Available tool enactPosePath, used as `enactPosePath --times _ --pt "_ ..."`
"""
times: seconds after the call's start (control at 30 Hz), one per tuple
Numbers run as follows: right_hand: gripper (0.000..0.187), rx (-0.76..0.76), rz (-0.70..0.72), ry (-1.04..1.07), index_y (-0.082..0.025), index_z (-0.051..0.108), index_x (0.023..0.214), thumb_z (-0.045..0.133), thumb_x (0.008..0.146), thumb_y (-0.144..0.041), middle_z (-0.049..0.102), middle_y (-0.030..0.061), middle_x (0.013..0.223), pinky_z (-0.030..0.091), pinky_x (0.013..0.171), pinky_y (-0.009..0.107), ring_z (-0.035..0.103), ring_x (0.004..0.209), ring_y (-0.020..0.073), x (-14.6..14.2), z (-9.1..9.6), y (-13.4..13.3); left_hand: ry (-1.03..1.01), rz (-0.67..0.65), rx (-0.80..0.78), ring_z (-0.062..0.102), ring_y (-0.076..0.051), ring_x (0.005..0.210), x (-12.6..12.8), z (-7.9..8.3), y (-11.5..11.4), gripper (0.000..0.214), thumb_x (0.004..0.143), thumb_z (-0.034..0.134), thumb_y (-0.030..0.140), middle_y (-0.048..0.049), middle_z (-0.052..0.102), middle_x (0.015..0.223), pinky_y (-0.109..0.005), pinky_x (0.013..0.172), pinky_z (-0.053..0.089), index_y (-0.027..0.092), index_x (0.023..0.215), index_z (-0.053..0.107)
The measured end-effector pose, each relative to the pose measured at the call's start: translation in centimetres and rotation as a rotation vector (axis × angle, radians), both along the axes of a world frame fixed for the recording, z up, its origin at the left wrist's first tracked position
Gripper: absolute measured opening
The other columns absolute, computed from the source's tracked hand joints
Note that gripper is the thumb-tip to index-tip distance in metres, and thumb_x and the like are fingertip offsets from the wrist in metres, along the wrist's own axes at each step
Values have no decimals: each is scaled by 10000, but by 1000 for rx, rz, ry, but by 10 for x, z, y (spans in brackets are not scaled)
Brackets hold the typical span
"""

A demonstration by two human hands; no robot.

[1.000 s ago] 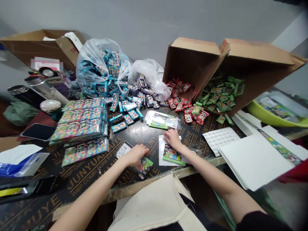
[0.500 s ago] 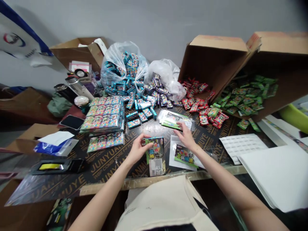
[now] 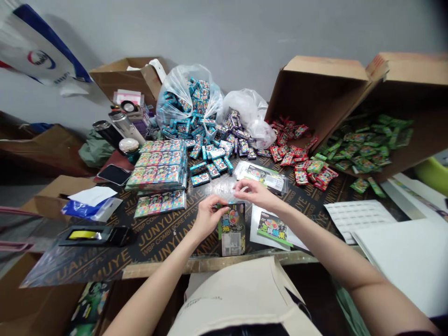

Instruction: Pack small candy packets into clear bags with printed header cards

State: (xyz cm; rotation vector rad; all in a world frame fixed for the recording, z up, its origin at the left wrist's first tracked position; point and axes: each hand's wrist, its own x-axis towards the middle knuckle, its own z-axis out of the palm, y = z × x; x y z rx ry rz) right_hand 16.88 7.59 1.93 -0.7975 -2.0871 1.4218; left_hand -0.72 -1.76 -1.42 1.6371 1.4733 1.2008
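Note:
My left hand (image 3: 210,217) is closed in a pinch at the top left corner of a black and green printed packet (image 3: 234,228) lying by the table's front edge. Just above that packet, my right hand (image 3: 255,192) has thumb and fingertips drawn together; what they hold, if anything, I cannot make out. Under my right forearm lies a second printed packet (image 3: 271,226) on white paper. Beyond the right hand is a stack of clear-wrapped printed packets (image 3: 261,176). Small blue candy boxes (image 3: 200,179) lie past the left hand.
Wrapped sheets of small boxes (image 3: 159,163) are stacked at left, near a tape dispenser (image 3: 94,235) and phone (image 3: 115,174). At the back stand a plastic bag of blue boxes (image 3: 189,100) and cartons holding red packs (image 3: 289,130) and green packs (image 3: 371,140).
My right hand has moved left from the clear-wrapped stack to above the packet, its fingers drawing together. My left hand has stayed at the packet's top corner. The whole view has shifted slightly.

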Motion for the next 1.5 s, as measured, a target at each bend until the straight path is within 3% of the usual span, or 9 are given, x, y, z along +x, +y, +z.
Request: enactPosePath --times 0.13,0.43,0.63,0.8,0.9,1.0,1.17,1.3,1.5 --pt "208 -143 313 -156 -139 517 677 578 730 -331 451 -42 604 315 532 194 402 570 81 -16 12 9 4 29 -35 567 -150 719 1 1 -2 84 691 595 184 -31 609 774 -238 603 437 156 770 602" --pt "188 -60 368 -316 -142 506 626 564 713 -298 379 -69 519 227 459 193 323 496 63 -27 12 19 41 162 -15 504 -117 595 11 2 -1 199 641 679 328 -5 582 670 -222 534 378 154 699 605" --pt "215 -151 205 -160 -152 474 645 634 647 -295 446 -71 501 274 450 177 375 461 56 -29 -9 10 -163 228 -60 568 -133 672 20 -10 -4 298 615 715 293 1 612 741 -243 630 446 170 852 583" --pt "250 -277 -108 7 -200 429 896 564 720 -317 555 -49 607 388 517 202 512 515 91 -8 -28 9 -417 46 -241 628 -180 762 14 -9 -26 293 738 604 336 -52 677 879 -308 720 497 144 958 598" --pt "255 -45 -245 -176 -196 473 934 529 764 -377 598 11 753 423 623 255 570 662 132 27 -37 18 -175 168 -106 629 -198 827 -16 3 -42 279 752 591 316 -34 679 940 -326 784 490 173 990 624" --pt "334 265 -228 -643 -175 553 841 655 652 -430 599 63 822 398 688 303 561 782 205 64 -49 15 273 300 116 594 -213 974 -60 3 -47 323 762 568 259 -9 642 1076 -347 922 424 251 1083 605" --pt "616 481 -204 -1138 -148 557 907 784 421 -450 565 169 977 364 740 397 515 939 337 96 -78 -15 800 299 64 530 -242 1100 -110 -39 -39 340 815 442 208 -52 618 1139 -408 993 347 255 1119 587" --pt "442 424 -247 -1069 -177 521 808 730 516 -436 599 119 874 370 671 351 554 847 295 105 -95 -21 930 261 -20 448 -269 1184 -122 -67 -34 357 836 413 237 -87 561 1218 -464 1011 299 218 1167 546" --pt "167 71 -172 -675 -197 481 812 579 677 -187 576 -35 590 370 561 234 547 570 144 115 -90 -2 978 266 -29 381 -286 1228 -129 -74 -30 387 867 375 340 -109 505 1271 -482 1020 257 197 1206 495"
